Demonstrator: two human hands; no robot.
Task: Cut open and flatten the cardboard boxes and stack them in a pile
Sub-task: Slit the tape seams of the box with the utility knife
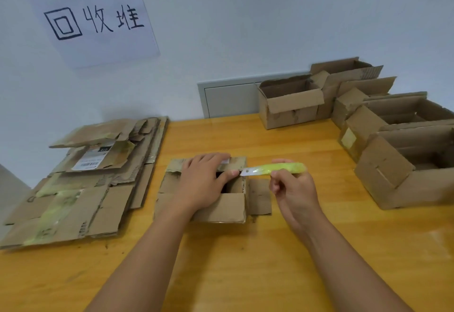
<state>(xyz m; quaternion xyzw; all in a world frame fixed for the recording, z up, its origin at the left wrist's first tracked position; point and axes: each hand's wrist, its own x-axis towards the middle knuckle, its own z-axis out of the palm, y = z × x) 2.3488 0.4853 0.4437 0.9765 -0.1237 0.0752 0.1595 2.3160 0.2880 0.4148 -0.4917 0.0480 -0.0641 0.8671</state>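
Wooden surface (245, 250) is carrying a small box (216, 203) mid-way; the left hand (204, 184) is lying on it, fingers relaxed, while right hand (292, 188) fingers are pinching a green knife (277, 169) beside it.

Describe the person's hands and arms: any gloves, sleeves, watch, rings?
Both forearms are bare up to the bottom frame edge; no sleeve shows. The left hand and right hand wear no gloves. No watch, wristband or ring is visible. Nails look short and plain.
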